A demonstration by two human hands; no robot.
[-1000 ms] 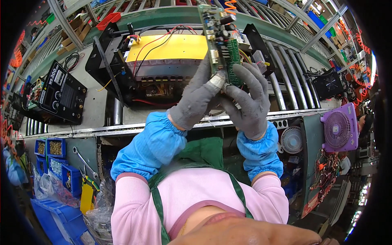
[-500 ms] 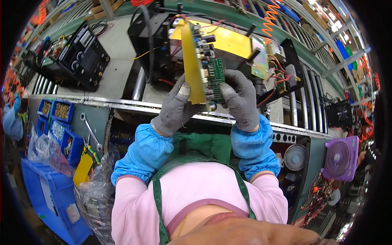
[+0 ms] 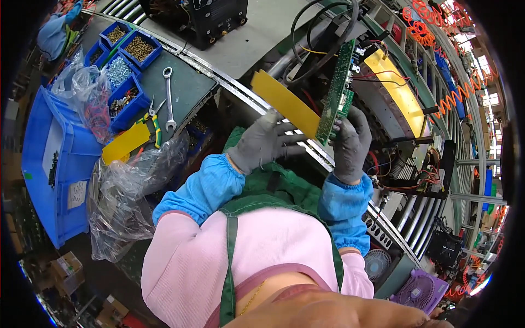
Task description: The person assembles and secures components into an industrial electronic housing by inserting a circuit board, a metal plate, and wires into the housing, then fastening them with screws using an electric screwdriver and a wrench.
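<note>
My right hand (image 3: 351, 145), in a grey glove, grips a green circuit board (image 3: 333, 101) near its lower end. The board stands tilted, with components along its right side. A stiff yellow sheet (image 3: 287, 103) slants up and left from the board's lower edge; whether it is fastened there I cannot tell. Just below the sheet is my gloved left hand (image 3: 262, 143), fingers spread, its thumb close to the sheet's edge. Beyond the board lies an opened machine chassis (image 3: 391, 156) with a yellow panel (image 3: 398, 90) and loose wires.
Blue bins (image 3: 143, 49) of screws and small parts stand on the left bench beside a wrench (image 3: 169, 98) and green-handled pliers (image 3: 157, 128). Clear plastic bags (image 3: 126, 186) and a large blue crate (image 3: 65, 164) are nearer. A black machine (image 3: 210, 22) sits at the far side.
The view has swung left. The yellow sheet, formerly flat along the board's left side, now angles away from it. My left hand has come off the board and spread its fingers.
</note>
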